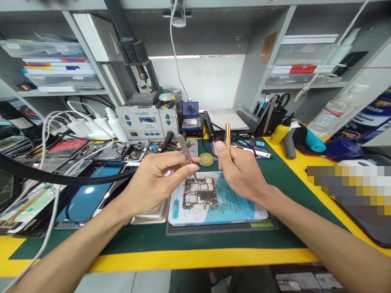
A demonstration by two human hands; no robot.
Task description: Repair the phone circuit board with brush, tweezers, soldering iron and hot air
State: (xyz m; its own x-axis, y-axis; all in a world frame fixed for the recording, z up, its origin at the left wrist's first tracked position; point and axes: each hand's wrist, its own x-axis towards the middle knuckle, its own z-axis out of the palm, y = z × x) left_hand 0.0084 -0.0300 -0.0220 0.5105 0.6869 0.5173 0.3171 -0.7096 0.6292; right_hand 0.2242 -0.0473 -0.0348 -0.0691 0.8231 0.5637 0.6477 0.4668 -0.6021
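Note:
A phone circuit board (200,194) lies on a blue and white work pad (241,203). My left hand (163,175) pinches a pair of metal tweezers (184,149), whose tips point down at the board's upper edge. My right hand (240,167) is wrapped round a gold-coloured cylindrical handle (228,136) that stands upright out of the fist; its lower end is hidden by the hand. Between the hands, just beyond the board, sits a small round tin (206,159) with a yellowish top.
A grey rework station (146,122) stands at the back left, beside a blue soldering-iron holder (192,116). Phone parts, including a blue phone panel (88,195), and white cables crowd the left. A yellow bottle (279,132) and black tool holder (269,120) stand right.

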